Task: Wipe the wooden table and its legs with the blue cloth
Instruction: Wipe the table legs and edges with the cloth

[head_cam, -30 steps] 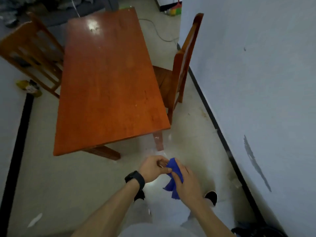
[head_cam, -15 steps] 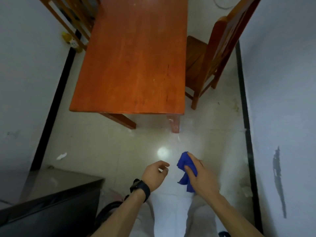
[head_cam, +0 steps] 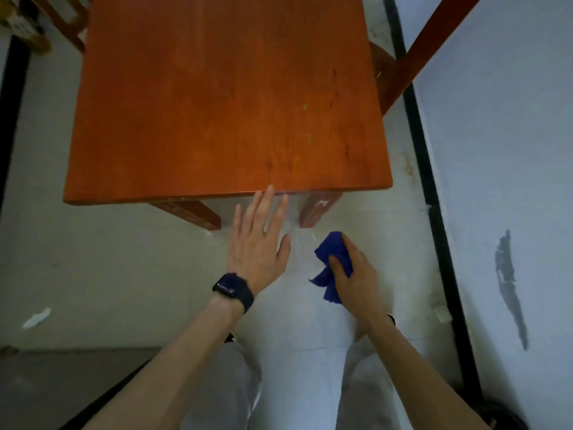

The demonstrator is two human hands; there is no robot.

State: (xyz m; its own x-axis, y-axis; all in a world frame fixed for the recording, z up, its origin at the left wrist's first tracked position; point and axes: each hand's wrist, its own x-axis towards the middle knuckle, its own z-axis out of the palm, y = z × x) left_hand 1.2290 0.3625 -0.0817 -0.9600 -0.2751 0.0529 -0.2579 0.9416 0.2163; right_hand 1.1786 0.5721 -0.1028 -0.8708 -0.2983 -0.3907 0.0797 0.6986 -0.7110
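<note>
The reddish wooden table (head_cam: pixel 223 97) fills the upper middle of the head view, its near edge just ahead of me. Two of its legs show below that edge, the left leg (head_cam: pixel 192 214) and the right leg (head_cam: pixel 319 209). My left hand (head_cam: pixel 257 240), a dark watch on its wrist, stretches forward with straight spread fingers, the fingertips at the table's near edge. My right hand (head_cam: pixel 353 274) grips the bunched blue cloth (head_cam: pixel 333 262) below and in front of the right leg, apart from the table.
A wooden chair (head_cam: pixel 412 54) stands at the table's right side against the white wall (head_cam: pixel 502 150). Another chair (head_cam: pixel 66 23) is at the far left. A dark cabinet top (head_cam: pixel 46 386) lies at my lower left. A white scrap (head_cam: pixel 37 318) is on the tiled floor.
I have moved closer to the table. My left hand let go of the cloth, opened flat and reached to the table's near edge. My right hand kept the cloth and moved forward.
</note>
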